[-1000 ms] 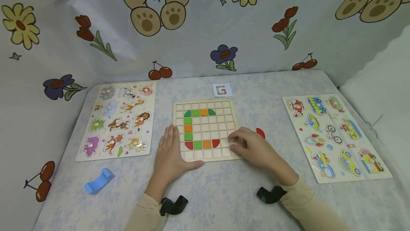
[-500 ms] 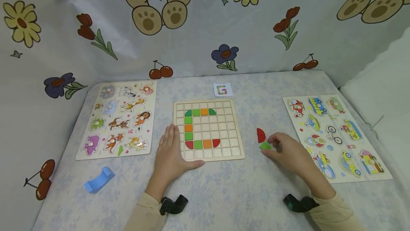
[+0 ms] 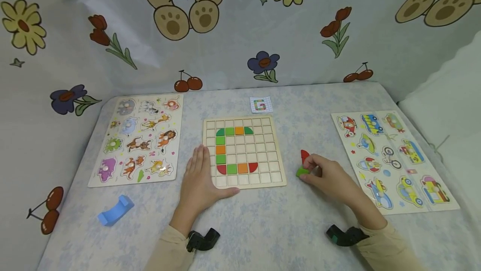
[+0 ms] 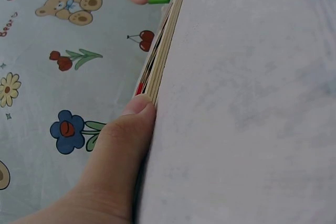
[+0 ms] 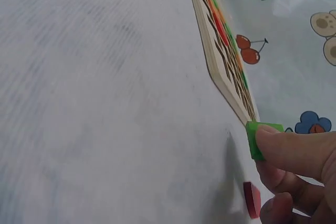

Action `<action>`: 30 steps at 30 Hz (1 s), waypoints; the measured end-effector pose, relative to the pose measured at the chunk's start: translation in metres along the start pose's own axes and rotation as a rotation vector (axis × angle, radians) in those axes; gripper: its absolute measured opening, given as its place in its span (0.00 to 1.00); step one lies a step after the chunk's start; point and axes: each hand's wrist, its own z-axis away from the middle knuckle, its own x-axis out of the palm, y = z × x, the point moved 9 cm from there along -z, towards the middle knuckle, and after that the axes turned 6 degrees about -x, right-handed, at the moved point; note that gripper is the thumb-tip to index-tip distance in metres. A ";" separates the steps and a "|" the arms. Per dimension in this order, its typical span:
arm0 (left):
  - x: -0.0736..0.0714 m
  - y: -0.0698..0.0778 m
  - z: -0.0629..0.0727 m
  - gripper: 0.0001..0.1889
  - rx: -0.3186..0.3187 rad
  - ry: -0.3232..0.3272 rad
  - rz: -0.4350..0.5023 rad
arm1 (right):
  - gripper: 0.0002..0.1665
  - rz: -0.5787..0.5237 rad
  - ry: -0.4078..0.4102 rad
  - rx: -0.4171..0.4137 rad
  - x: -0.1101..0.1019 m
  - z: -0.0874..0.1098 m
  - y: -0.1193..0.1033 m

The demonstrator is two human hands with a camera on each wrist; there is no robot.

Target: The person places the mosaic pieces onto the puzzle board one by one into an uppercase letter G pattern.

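Note:
A wooden grid board [image 3: 263,150] lies in the middle of the table, with green, orange and red pieces in some of its cells. My left hand [image 3: 197,179] rests against its left side, fingers straight and the thumb along the near edge. To the right of the board, my right hand [image 3: 332,179] pinches a green square block [image 5: 255,140] between thumb and fingers. It is lifted off the cloth in the right wrist view. Just beyond those fingers a red quarter-round piece [image 3: 304,155] lies on the table, partly hidden by the hand.
A small pattern card [image 3: 261,105] lies behind the board. An animal puzzle board [image 3: 137,141] is at the left, a vehicle puzzle board [image 3: 394,162] at the right. A blue curved block [image 3: 116,211] lies at the near left. A printed cloth hangs behind the table.
My right hand first went from the board's right edge to the loose pieces. It now holds the green block, slightly farther left than half a second ago. The left hand has stayed put.

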 end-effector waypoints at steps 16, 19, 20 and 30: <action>0.000 0.000 0.001 0.78 -0.009 -0.012 -0.001 | 0.10 -0.168 -0.019 -0.089 0.046 -0.067 -0.061; -0.001 0.001 0.000 0.78 -0.006 -0.007 -0.008 | 0.10 -0.149 -0.020 -0.088 0.052 -0.074 -0.068; -0.001 0.001 0.000 0.78 -0.005 -0.004 -0.010 | 0.09 -0.141 -0.018 -0.093 0.053 -0.077 -0.070; -0.002 0.001 0.001 0.78 -0.002 -0.003 -0.004 | 0.09 -0.049 -0.022 -0.108 0.062 -0.086 -0.075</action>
